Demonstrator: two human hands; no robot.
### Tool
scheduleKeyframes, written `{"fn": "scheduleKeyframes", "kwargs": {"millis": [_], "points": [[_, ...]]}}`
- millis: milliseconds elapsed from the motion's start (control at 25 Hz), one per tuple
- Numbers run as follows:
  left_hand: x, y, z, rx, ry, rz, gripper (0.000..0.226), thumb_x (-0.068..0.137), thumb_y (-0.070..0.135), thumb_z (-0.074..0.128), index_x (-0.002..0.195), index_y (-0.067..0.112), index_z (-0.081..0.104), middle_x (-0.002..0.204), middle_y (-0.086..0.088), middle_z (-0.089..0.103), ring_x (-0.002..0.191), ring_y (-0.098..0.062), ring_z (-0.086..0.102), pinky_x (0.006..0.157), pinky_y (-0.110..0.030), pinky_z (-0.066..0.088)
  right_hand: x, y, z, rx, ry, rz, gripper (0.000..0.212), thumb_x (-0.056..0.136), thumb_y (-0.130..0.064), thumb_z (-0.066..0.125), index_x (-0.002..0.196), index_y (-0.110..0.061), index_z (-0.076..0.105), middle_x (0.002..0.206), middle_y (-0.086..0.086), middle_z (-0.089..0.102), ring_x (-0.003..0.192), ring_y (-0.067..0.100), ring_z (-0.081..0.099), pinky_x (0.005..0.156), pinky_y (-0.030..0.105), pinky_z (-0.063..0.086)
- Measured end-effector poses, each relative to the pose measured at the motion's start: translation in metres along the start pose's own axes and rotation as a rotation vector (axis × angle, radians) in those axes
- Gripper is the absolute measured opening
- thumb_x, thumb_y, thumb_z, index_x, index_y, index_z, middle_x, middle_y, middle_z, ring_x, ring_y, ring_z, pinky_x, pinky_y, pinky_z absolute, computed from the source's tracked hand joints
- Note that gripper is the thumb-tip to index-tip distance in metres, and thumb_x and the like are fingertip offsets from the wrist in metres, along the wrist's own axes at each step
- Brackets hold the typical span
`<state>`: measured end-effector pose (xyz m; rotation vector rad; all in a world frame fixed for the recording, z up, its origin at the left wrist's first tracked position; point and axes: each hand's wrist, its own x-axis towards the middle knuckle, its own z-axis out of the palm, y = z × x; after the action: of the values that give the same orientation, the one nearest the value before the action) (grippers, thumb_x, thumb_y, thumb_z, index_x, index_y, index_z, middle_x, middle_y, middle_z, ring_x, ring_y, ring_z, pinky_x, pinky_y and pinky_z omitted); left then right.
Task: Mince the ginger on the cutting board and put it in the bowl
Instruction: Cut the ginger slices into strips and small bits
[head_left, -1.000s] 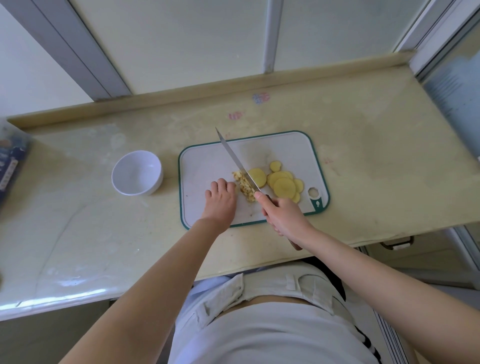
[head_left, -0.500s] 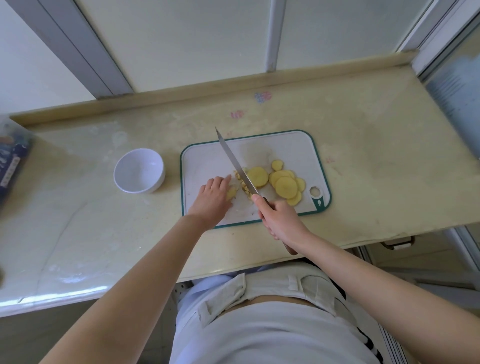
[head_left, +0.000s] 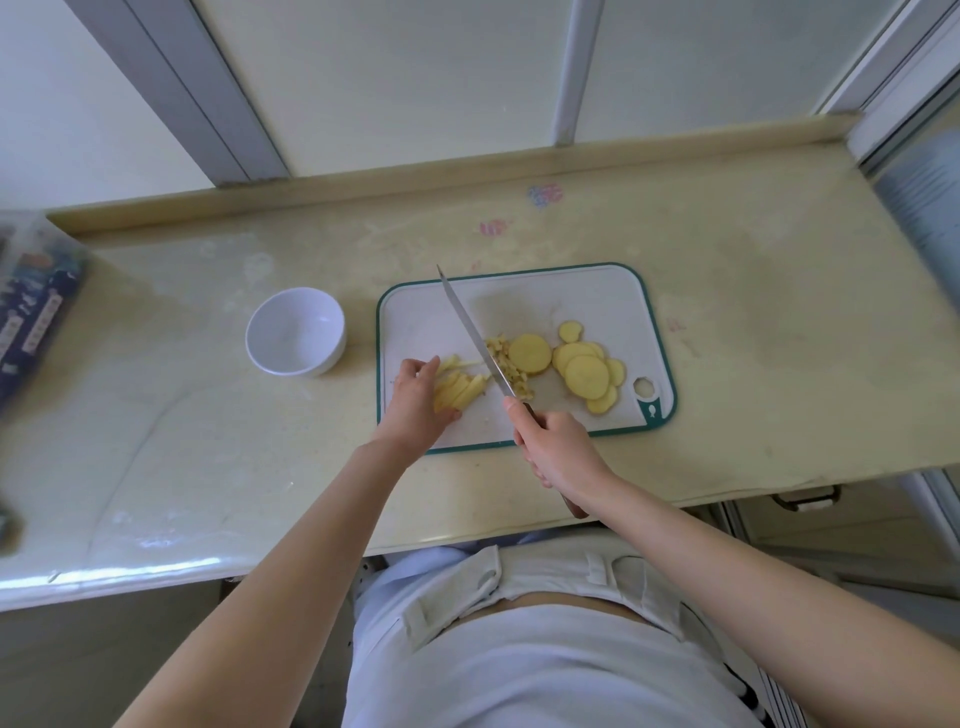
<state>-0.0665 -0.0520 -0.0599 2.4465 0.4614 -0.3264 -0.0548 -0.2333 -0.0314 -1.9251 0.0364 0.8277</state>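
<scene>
A white cutting board (head_left: 582, 291) with a green rim lies on the counter. Round ginger slices (head_left: 586, 375) lie overlapping on its right half, and one single slice (head_left: 529, 353) sits nearer the middle. A small heap of minced ginger (head_left: 506, 364) lies along the blade of the knife (head_left: 470, 332), which my right hand (head_left: 556, 449) grips by the handle. Left of the blade lies a fan of ginger strips (head_left: 457, 392). My left hand (head_left: 415, 402) holds them at their left side, fingers curled around them. An empty white bowl (head_left: 295, 331) stands left of the board.
A dark printed box (head_left: 31, 322) lies at the counter's far left edge. The beige counter (head_left: 779, 338) runs to a raised back ledge below a window frame. A drawer handle (head_left: 805, 501) shows below the counter's front edge on the right.
My left hand has slid left, away from the blade, drawing a fan of ginger strips apart from the minced heap. The knife has kept its place and angle.
</scene>
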Motion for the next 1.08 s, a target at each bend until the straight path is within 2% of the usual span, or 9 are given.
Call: {"fn": "scheduleKeyframes", "kwargs": {"millis": [120,240,360,480,600,800,880,960,1080], "points": [[0.001,-0.002,0.001,-0.002,0.012,0.056,0.070,0.084,0.016,0.067,0.143,0.009,0.031,0.136,-0.010,0.036,0.124,-0.027,0.037,0.105,-0.028,0.029,0.000,0.001,-0.001,-0.010,-0.004,-0.004,0.050,0.094,-0.056,0.046,0.071,-0.011,0.047,0.058,0.004,0.035,0.047,0.014,0.031,0.051,0.029,0.028],[0.004,-0.003,-0.001,0.095,0.075,0.086,0.068,0.083,0.035,0.067,0.141,0.017,0.036,0.134,-0.004,0.041,0.122,-0.026,0.032,0.104,-0.033,0.028,0.000,0.001,-0.003,-0.001,0.002,0.014,0.050,0.093,-0.056,0.046,0.072,-0.011,0.047,0.057,0.003,0.035,0.047,0.014,0.031,0.050,0.028,0.028],[0.011,0.004,0.000,0.202,0.059,0.118,0.069,0.084,0.046,0.062,0.142,0.024,0.032,0.142,0.000,0.035,0.130,-0.025,0.025,0.107,-0.037,0.021,0.000,0.000,-0.004,-0.002,0.017,0.013,0.049,0.095,-0.054,0.047,0.070,-0.011,0.049,0.053,-0.002,0.038,0.046,0.013,0.034,0.051,0.027,0.029],[0.018,0.009,0.007,0.295,0.025,0.151,0.060,0.086,0.046,0.058,0.138,0.026,0.037,0.142,-0.002,0.033,0.131,-0.025,0.024,0.107,-0.038,0.020,0.001,0.000,-0.004,-0.019,0.018,0.007,0.051,0.094,-0.054,0.047,0.070,-0.009,0.049,0.053,0.000,0.039,0.046,0.014,0.035,0.052,0.028,0.029],[0.023,0.016,0.014,0.300,0.089,0.103,0.047,0.086,0.045,0.057,0.127,0.024,0.048,0.133,-0.004,0.038,0.125,-0.026,0.031,0.104,-0.039,0.024,0.001,-0.001,-0.005,-0.023,0.013,0.010,0.051,0.095,-0.053,0.047,0.069,-0.010,0.049,0.051,-0.001,0.039,0.045,0.013,0.036,0.052,0.027,0.030],[0.021,0.025,0.022,0.277,0.151,0.072,0.032,0.089,0.036,0.055,0.117,0.019,0.053,0.127,-0.007,0.040,0.119,-0.027,0.034,0.101,-0.037,0.025,0.001,-0.004,-0.006,-0.008,0.020,0.041,0.049,0.096,-0.051,0.047,0.070,-0.009,0.049,0.049,-0.003,0.039,0.041,0.011,0.036,0.047,0.025,0.032],[0.019,0.020,0.019,0.250,0.132,0.109,0.040,0.088,0.039,0.057,0.123,0.020,0.050,0.130,-0.005,0.039,0.122,-0.025,0.033,0.104,-0.036,0.025,0.001,-0.003,-0.006,-0.014,0.010,0.046,0.050,0.096,-0.051,0.047,0.070,-0.009,0.049,0.050,-0.001,0.039,0.040,0.011,0.035,0.046,0.024,0.031],[0.017,0.014,0.011,0.186,0.112,0.126,0.059,0.083,0.043,0.063,0.133,0.021,0.041,0.135,-0.004,0.038,0.127,-0.022,0.031,0.107,-0.035,0.023,0.001,-0.002,-0.006,-0.026,-0.001,0.043,0.050,0.096,-0.051,0.046,0.071,-0.009,0.049,0.052,0.001,0.039,0.041,0.011,0.035,0.046,0.024,0.031],[0.010,0.001,0.001,0.208,0.089,0.074,0.082,0.078,0.051,0.066,0.142,0.018,0.028,0.140,-0.006,0.032,0.130,-0.025,0.027,0.109,-0.034,0.021,0.002,0.000,-0.005,-0.034,-0.014,0.036,0.049,0.097,-0.051,0.046,0.072,-0.009,0.049,0.054,0.002,0.037,0.044,0.014,0.034,0.047,0.025,0.030]]}}
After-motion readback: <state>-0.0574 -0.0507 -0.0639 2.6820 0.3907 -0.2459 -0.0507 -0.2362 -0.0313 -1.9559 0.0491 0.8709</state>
